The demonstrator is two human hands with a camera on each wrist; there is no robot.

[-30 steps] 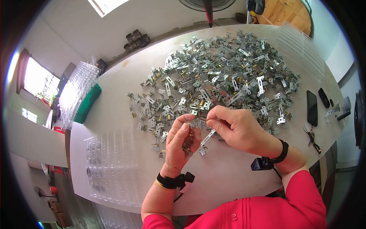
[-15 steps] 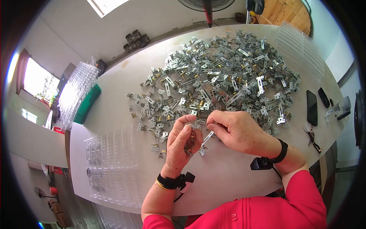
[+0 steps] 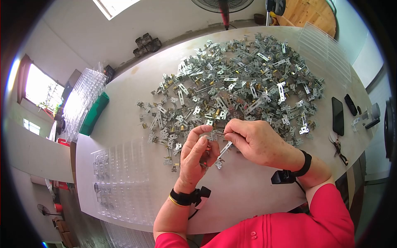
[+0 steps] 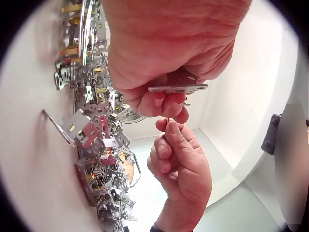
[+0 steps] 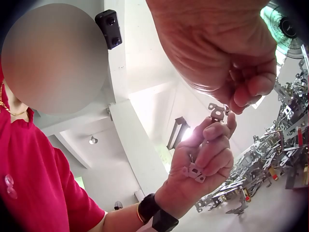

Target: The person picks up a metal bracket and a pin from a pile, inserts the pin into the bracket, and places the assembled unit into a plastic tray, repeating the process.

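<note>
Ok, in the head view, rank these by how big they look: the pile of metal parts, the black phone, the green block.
1. pile of metal parts
2. green block
3. black phone, narrower, similar length

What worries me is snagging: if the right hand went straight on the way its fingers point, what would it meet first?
Most likely the metal bracket gripped in the left hand, just ahead of the right hand, which pinches a thin metal piece.
</note>
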